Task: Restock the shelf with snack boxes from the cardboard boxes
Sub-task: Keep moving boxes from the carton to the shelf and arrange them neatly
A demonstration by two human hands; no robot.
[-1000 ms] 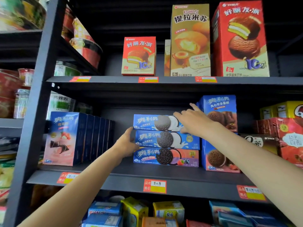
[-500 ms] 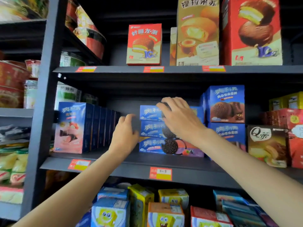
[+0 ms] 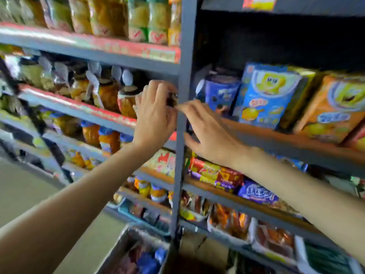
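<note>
Snack boxes point(image 3: 147, 258) for the restock lie nearest the person, a blurred heap of blue and dark packs inside the cardboard box point(image 3: 126, 240) on the floor at the foot of the shelving. Neither hand carries one, so the step in hand looks like the reach down for the next load.

Farther out, both bare arms stretch forward. The left hand point(image 3: 155, 115) is raised in front of the jar shelf just left of the grey upright post point(image 3: 180, 135); its fingers point(image 3: 158, 89) are curled at the tips, close to a dark jar lid, but motion blur hides whether they pinch anything. The right hand point(image 3: 209, 133) hovers just right of the post with its fingers spread and relaxed, gripping nothing.

Beyond the hands, on the shelf to the right, cartoon-printed boxes point(image 3: 270, 95) stand upright, blue beside orange.

To do the step well, the person would probably do best to bring both hands clear of the post, drop them straight to the cardboard box, and take matching packs by their long sides, faces outward. Jars crowd the left shelf edge, so a careless withdrawal of the left hand could knock one.
</note>
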